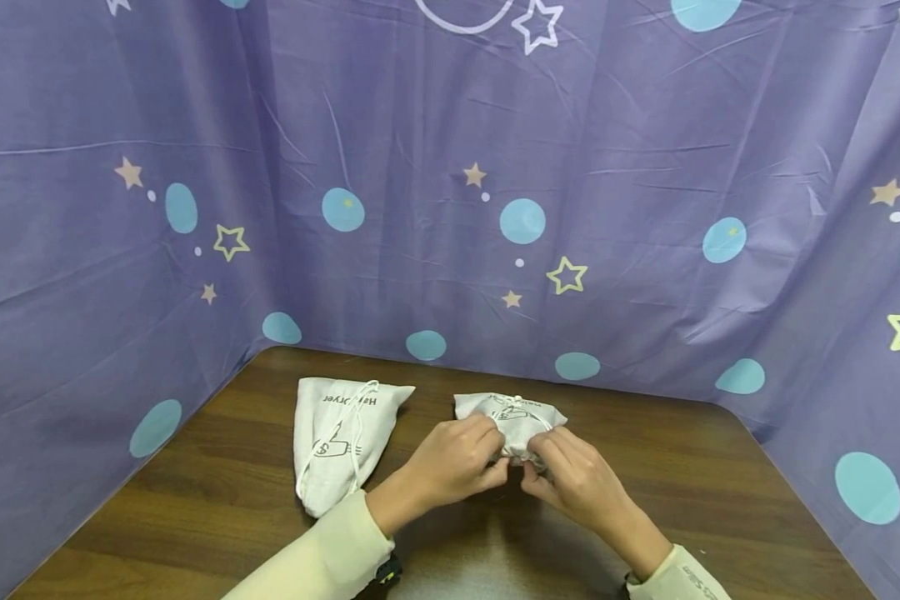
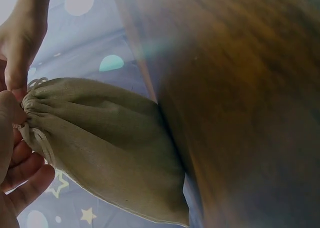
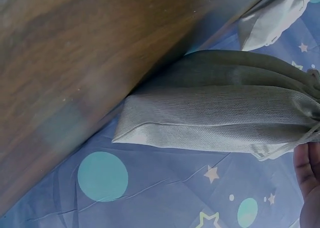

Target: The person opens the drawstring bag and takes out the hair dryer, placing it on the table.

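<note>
A light cloth drawstring pouch (image 1: 521,425) with a printed drawing is held between both hands on the wooden table. My left hand (image 1: 457,458) pinches the left side of its gathered mouth, and my right hand (image 1: 573,479) pinches the right side. In the left wrist view the pouch (image 2: 110,143) bulges below a puckered neck, with the left hand (image 2: 15,158) at that neck. The right wrist view has the pouch (image 3: 215,107) across the middle and part of the right hand (image 3: 308,180) at its gathered end. What is inside the pouch is hidden.
A second drawstring pouch (image 1: 337,442), printed "Hair Dryer", lies on the table (image 1: 667,450) left of the hands, close to the left forearm. A purple curtain (image 1: 435,275) with stars and blue dots stands behind the table and along its sides.
</note>
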The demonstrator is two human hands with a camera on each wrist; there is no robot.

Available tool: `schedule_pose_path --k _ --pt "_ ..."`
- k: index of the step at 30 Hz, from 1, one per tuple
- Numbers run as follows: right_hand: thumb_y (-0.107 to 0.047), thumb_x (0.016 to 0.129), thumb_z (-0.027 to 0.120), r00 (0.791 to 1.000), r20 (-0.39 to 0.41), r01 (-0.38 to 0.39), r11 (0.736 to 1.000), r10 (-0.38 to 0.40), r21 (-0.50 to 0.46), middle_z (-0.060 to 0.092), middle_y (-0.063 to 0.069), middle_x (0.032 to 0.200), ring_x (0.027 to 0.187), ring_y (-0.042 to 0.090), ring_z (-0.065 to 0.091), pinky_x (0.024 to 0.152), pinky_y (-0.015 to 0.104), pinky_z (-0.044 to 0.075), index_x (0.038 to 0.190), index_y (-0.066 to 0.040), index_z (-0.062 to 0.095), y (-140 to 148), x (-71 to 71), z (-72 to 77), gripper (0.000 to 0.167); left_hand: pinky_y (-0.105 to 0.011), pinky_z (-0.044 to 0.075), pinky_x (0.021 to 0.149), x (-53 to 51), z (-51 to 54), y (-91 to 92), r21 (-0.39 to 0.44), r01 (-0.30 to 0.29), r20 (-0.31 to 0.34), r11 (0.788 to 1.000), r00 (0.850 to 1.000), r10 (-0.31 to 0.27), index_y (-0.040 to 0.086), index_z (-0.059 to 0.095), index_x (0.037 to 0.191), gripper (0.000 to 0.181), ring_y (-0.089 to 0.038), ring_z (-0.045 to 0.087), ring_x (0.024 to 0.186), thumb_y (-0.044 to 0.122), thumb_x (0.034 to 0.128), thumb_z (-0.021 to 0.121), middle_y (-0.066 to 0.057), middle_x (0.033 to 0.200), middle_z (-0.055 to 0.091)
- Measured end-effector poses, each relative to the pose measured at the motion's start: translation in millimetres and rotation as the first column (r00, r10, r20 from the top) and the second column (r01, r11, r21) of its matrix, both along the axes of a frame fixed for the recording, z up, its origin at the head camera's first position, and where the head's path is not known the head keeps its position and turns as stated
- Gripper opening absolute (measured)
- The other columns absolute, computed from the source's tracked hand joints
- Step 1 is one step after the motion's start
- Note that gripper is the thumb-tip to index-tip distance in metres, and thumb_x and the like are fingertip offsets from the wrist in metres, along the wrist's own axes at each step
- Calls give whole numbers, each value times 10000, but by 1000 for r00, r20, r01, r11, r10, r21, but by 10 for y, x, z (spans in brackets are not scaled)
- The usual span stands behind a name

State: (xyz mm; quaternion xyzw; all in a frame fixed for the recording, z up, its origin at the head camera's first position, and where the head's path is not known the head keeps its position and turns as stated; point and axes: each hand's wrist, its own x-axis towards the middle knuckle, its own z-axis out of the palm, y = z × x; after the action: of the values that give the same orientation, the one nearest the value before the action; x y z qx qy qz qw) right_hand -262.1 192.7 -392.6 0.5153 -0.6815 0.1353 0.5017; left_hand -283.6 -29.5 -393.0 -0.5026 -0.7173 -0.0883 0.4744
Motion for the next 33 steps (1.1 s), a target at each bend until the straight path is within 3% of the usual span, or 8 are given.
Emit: schedule_pose_path --k 4,7,12,19,22,25,28,33 --pt "-26 843 515 1000 0 12 1000 -12 -7 566 8 782 657 98 493 555 175 406 873 -17 591 17 -2 36 83 -168 452 525 0 18 -11 -3 3 -31 1000 1000 -3 138 590 754 135 -66 509 625 130 763 724 53 733 555" --pt "-47 904 494 1000 16 26 999 -25 -22 568 -1 779 663 92 491 556 178 409 877 -19 591 50 -8 60 104 -161 439 528 -2 44 -28 17 20 10 1000 1000 -20 136 602 765 139 -57 503 630 109 786 737 56 733 561" --pt "-62 933 503 999 26 28 1000 -28 -10 571 -2 781 665 80 474 561 154 391 878 -25 595 73 -10 59 114 -141 426 544 5 57 -45 47 36 79 998 996 -40 141 624 811 218 -46 517 665 226 827 824 68 769 577" --pt "-74 940 511 999 22 30 999 -29 -25 601 0 802 672 90 497 568 149 402 864 -39 610 40 -10 48 129 -177 473 549 30 24 -18 119 -66 84 991 995 57 137 616 789 287 -81 573 692 309 820 844 55 771 578" --pt "-79 934 518 999 15 33 999 -33 -25 602 -2 801 661 89 503 561 151 408 860 -44 616 20 -18 50 128 -211 468 519 36 35 -16 89 -118 69 989 991 112 134 609 773 308 -98 563 683 352 847 814 40 762 565" --pt "-87 939 516 999 11 32 999 -32 -21 599 -1 804 651 90 503 557 160 411 860 -43 619 4 -23 47 137 -226 472 517 23 51 -16 10 -150 8 989 989 150 133 604 771 285 -108 545 676 338 881 769 25 765 562" --pt "-121 962 541 999 18 28 999 -27 -16 613 8 828 667 104 525 568 186 435 883 -35 628 -10 -20 44 146 -215 470 528 -5 52 -15 -63 -164 -93 984 983 158 124 598 773 222 -104 518 655 266 906 706 17 756 551" --pt "-224 1018 588 997 34 64 998 -63 -13 618 18 844 705 145 572 600 264 483 917 -27 633 -48 -11 51 226 -212 444 534 -39 33 -5 -97 -190 -255 977 954 160 127 560 755 202 -106 478 618 179 947 528 18 724 502"
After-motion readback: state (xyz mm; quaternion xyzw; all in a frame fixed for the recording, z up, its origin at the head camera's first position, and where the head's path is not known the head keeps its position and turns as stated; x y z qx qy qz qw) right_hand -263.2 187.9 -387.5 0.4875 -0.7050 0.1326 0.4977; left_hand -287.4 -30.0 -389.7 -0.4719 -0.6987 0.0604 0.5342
